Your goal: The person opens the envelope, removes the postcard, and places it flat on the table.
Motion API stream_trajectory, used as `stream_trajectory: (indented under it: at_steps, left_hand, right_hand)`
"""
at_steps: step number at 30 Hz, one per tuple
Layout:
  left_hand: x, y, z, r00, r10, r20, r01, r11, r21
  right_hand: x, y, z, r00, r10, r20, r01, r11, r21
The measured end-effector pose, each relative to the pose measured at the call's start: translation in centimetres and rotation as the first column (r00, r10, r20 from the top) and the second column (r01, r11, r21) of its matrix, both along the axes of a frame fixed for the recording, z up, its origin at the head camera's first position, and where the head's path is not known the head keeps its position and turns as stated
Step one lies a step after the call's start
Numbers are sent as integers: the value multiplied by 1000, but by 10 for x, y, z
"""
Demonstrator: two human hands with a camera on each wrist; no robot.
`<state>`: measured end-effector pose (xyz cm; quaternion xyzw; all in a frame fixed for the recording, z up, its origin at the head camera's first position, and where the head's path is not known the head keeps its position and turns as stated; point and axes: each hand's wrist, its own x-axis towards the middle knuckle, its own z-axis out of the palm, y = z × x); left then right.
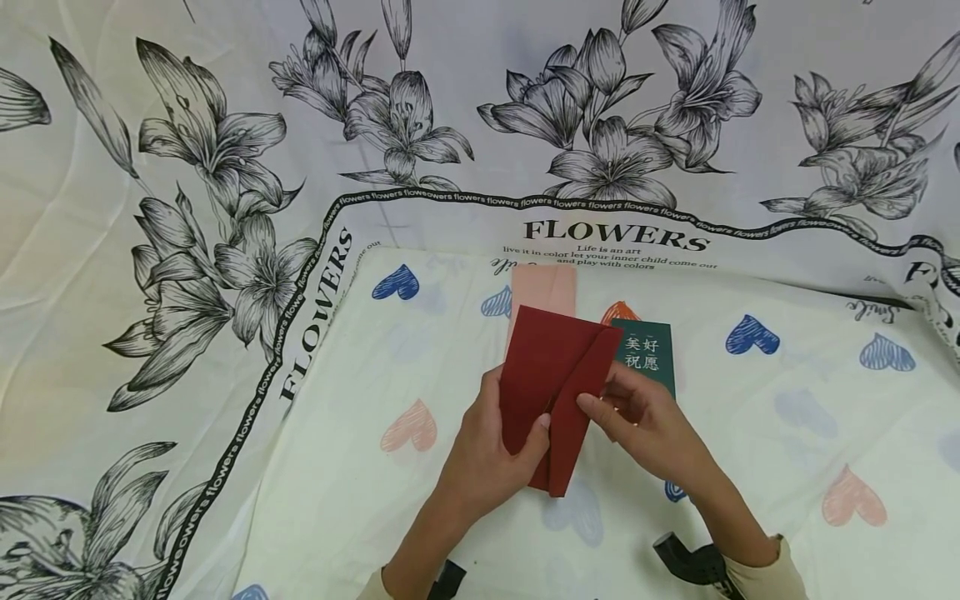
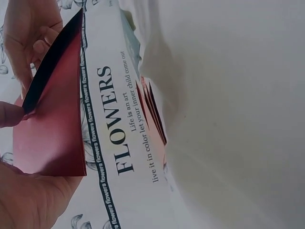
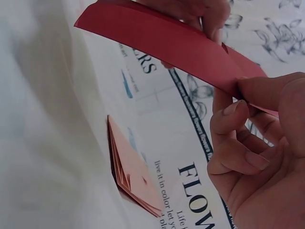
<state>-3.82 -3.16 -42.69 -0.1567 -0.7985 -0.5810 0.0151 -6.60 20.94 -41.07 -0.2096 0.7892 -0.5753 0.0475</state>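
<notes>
A dark red paper envelope (image 1: 536, 354) is held up over the table, tilted, with a slanting flap edge across its front. My left hand (image 1: 491, 442) grips it by the lower left, thumb on the front. On its right edge, my right hand (image 1: 652, 421) pinches the paper between thumb and fingers. In the left wrist view, the flap of the envelope (image 2: 52, 148) stands away from the body. The right wrist view has the envelope (image 3: 167, 50) bowed between both hands. Anything inside it is hidden.
Behind the envelope lies a pink paper stack (image 1: 543, 283), its layered edges visible in the right wrist view. A green card (image 1: 651, 342) with white characters lies partly behind my right hand. The white tablecloth (image 1: 337, 467) carries printed hearts, flowers and lettering, with some folds.
</notes>
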Motion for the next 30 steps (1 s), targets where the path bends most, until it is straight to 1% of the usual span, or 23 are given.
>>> stream_trajectory:
  at_steps: [8, 15, 19, 24, 30]
  left_hand:
    - [0, 0, 1, 998, 42, -39, -42, 999, -23]
    - [2, 2, 1, 997, 58, -57, -58, 998, -4]
    - [2, 3, 2, 996, 60, -63, -60, 998, 1]
    - [1, 0, 1, 998, 43, -44, -43, 999, 2]
    - [1, -2, -2, 998, 67, 11, -67, 998, -16]
  right_hand:
    - [2, -4, 1, 999, -20, -28, 20, 1000, 6]
    - [4, -10, 1, 995, -66, -75, 69, 997, 37]
    - [4, -11, 1, 993, -80, -83, 85, 995, 52]
    - [5, -13, 1, 993, -82, -80, 87, 994, 59]
    - [7, -17, 1, 993, -78, -84, 85, 993, 80]
